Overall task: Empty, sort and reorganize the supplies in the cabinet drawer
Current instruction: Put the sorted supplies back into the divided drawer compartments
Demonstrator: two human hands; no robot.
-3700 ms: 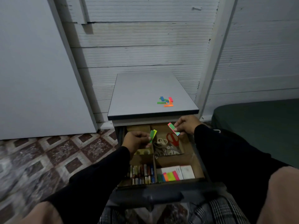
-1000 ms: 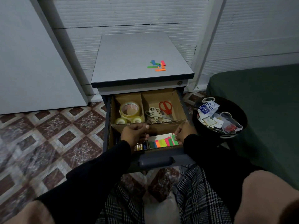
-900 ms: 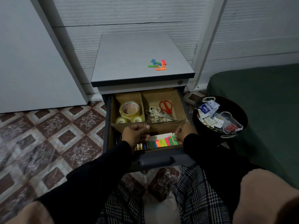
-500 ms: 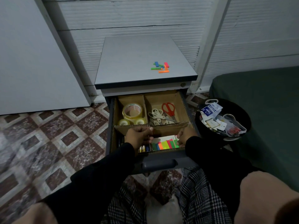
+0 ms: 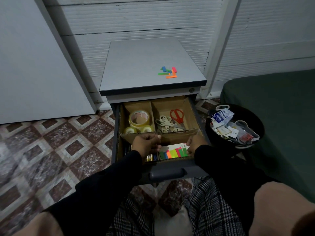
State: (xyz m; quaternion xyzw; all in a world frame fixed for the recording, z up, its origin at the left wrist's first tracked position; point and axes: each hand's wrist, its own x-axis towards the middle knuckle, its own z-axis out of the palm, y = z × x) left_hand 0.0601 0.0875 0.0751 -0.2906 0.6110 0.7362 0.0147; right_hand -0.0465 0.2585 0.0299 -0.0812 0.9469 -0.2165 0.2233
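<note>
While both hands work in the front compartment of the drawer (image 5: 196, 109), head view: left hand (image 5: 146, 144) curled, contents unclear; right hand (image 5: 195, 142) fingers on the sticky-flag pad (image 5: 173, 152), grip not resolvable. Risk: cardboard divider (image 5: 177, 134) leans, a knock could tip it. Loose flags (image 5: 167, 72) on the cabinet surface (image 5: 144, 68) may get forgotten.

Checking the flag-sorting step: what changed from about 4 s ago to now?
Both hands came down from the back compartments into the front one; the colored flags they pinched are no longer visible in them. Left hand is at the divider, right hand by the sticky flag pad. Loose flags on the cabinet top, tape rolls and scissors are unchanged.
</note>
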